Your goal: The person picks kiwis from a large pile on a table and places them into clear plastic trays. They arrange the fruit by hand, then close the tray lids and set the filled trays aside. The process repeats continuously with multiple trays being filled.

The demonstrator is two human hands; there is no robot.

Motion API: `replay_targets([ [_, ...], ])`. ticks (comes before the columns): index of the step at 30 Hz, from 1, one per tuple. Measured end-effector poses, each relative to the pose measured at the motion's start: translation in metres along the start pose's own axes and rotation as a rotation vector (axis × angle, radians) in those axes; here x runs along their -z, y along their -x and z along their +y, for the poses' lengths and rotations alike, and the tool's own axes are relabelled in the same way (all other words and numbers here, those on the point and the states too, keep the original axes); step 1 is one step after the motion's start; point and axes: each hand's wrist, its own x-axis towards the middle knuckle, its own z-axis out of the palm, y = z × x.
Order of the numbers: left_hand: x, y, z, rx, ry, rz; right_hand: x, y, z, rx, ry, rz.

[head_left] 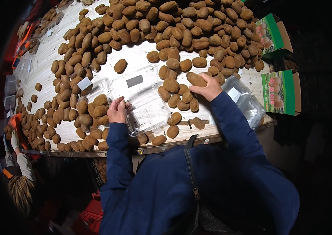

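Note:
In front of me on the white table (136,53) lies an opened clear plastic clamshell box (147,113) with no fruit in it. My left hand (117,111) is closed on the left wall of its tray. Right of the box, my right hand (209,89) grips a long brown kiwi (195,79) between thumb and fingers. Just below that kiwi, several loose kiwis (173,101) lie beside the box. Left of my left hand is another clear clamshell (104,85) with several kiwis in its tray.
A big heap of kiwis (173,23) covers the far side and runs down the left. Stacked clear boxes (248,103) stand at right, beside two green printed cartons (289,92). At far left another person's sleeve (25,166) shows. A red crate (92,213) sits below the table.

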Motion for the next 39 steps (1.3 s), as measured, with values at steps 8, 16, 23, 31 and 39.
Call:
replay_targets([
  [8, -0.018, -0.009, -0.024, -0.090, 0.058, 0.189, -0.037, 0.022, 0.003, 0.093, 0.352, -0.077],
  [16, -0.017, -0.025, -0.033, -0.212, -0.004, 0.191, -0.031, 0.039, 0.005, 0.041, -0.168, 0.113],
  [23, -0.017, -0.023, -0.027, -0.241, -0.087, 0.221, -0.110, 0.031, -0.061, 0.409, 0.110, 0.001],
  [31, -0.017, -0.017, -0.018, -0.232, 0.117, 0.173, -0.146, 0.045, -0.059, 0.708, 0.327, 0.176],
  [39, -0.008, -0.033, -0.026, -0.134, 0.204, 0.102, -0.104, 0.089, 0.020, 0.356, 0.593, 0.306],
])
